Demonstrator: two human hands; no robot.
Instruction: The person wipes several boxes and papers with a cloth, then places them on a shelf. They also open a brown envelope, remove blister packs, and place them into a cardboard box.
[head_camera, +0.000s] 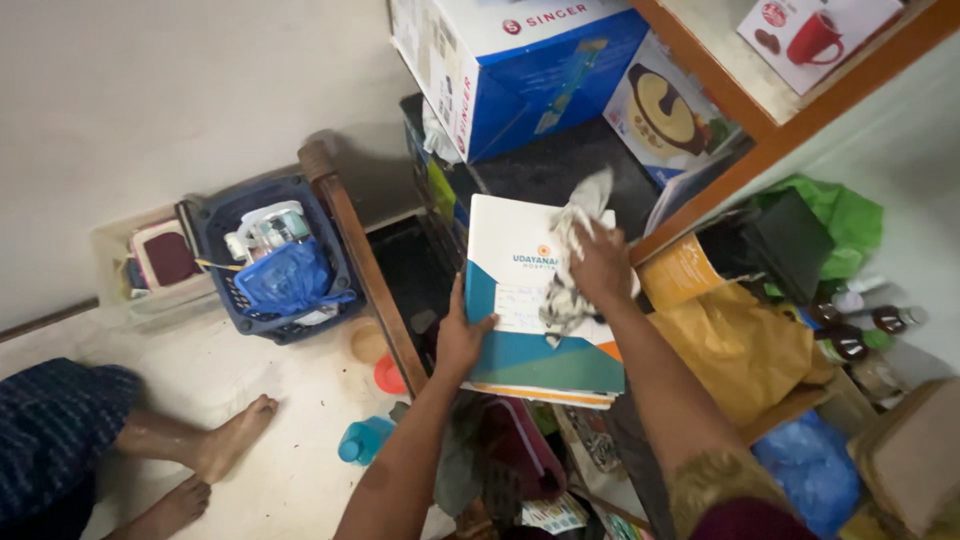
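Pale tiled floor (270, 470) under a wooden shelf unit (800, 110), seen from above; storage crowds every side.

Centre: one folder (520, 270), white above and teal below, lying on a thin stack. My left hand (462, 335) clamps its left edge, thumb on top, fingers under. My right hand (600, 262) presses one grey rag (572, 255) flat against the cover, fingers closed over the cloth.

Step in hand, as I judge it: wiping the cover while the other hand steadies it. The next stroke calls for a firm hold at the edge and even pressure, so the folder does not slide off the stack.

At 12 o'clock: one blue-and-white box (510, 70); at 1 o'clock, one box picturing a pan (665, 115), and at the frame's top edge one box picturing a red mug (810, 35). At 3 o'clock: one yellow bag (735, 345), one green bag (840, 215), and three dark-capped bottles (848, 343), as far as I can count. At 9 o'clock: one dark basket (225, 225) holding a blue bag (290, 280). At 8 o'clock: another person's two bare feet (215, 460). At 7 o'clock: one teal bottle (362, 440).
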